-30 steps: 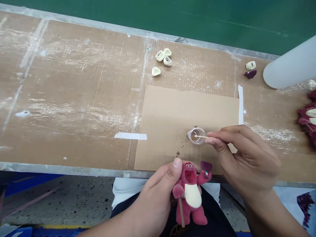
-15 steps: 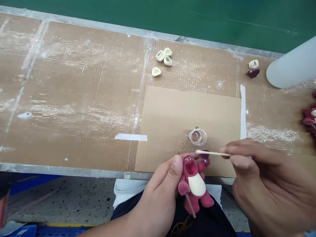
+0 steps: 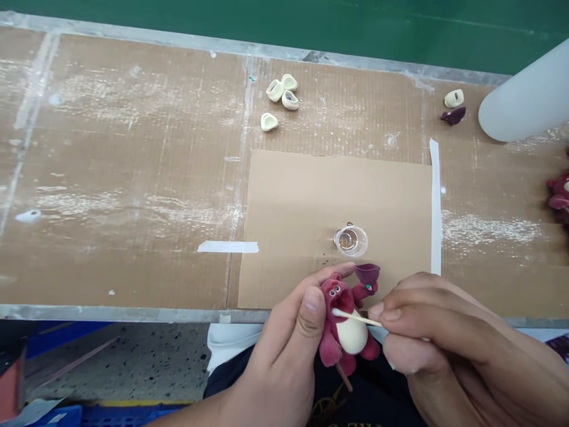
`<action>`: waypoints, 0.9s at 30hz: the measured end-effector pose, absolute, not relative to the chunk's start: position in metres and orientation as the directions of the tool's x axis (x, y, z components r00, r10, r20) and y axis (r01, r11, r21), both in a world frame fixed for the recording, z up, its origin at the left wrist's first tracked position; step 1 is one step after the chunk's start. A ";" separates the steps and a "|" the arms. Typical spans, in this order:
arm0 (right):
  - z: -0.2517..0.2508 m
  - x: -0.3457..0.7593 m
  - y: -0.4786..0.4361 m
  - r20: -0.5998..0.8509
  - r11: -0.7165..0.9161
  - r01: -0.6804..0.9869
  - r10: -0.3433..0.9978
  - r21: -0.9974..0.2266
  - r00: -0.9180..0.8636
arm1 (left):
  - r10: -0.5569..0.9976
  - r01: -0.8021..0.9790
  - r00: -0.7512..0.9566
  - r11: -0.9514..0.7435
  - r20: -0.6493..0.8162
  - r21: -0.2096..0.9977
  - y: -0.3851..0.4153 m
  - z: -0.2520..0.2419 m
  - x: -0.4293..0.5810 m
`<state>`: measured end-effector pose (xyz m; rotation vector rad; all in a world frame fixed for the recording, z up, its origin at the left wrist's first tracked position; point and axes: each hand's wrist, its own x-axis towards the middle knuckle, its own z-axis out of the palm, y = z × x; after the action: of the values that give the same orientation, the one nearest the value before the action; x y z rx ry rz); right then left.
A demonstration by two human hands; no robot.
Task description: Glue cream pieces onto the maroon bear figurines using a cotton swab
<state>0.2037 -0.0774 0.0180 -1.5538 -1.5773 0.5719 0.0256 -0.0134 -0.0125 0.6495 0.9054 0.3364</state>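
A dark pink bear figurine [image 3: 352,337] with a cream belly and an open mouth is gripped in my left hand [image 3: 293,338], above my lap at the table's front edge. One raised paw of the bear bears a purple cup-shaped piece [image 3: 367,273]; a thin brown stick [image 3: 344,378] runs down from its other paw. Pinched in my right hand [image 3: 427,332] is a cotton swab [image 3: 359,319], its white tip at the bear's mouth. Just beyond the figurine stands a small clear plastic cup [image 3: 362,242] with a little brownish liquid.
The cup stands on a cardboard sheet [image 3: 288,207] taped onto the covered table. Several cream hollow pieces [image 3: 269,122] lie at the back. At right are another cream piece [image 3: 454,98], a purple piece [image 3: 453,116], a white cylinder [image 3: 520,101] and more pink figurines [image 3: 559,193].
My right hand has brought the swab down and left, from over the purple piece to the bear's mouth. The table has shifted slightly in view. My left hand still holds the bear.
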 end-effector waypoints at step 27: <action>0.018 0.192 -0.076 0.299 -0.017 0.764 0.915 -0.645 0.273 | 0.742 0.004 0.518 0.496 -0.426 0.868 -0.018 -0.009 0.018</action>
<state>0.1925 -0.0756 0.0184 -1.8101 -1.5239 0.2597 0.0178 -0.0183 -0.0086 0.9564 0.9290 0.5354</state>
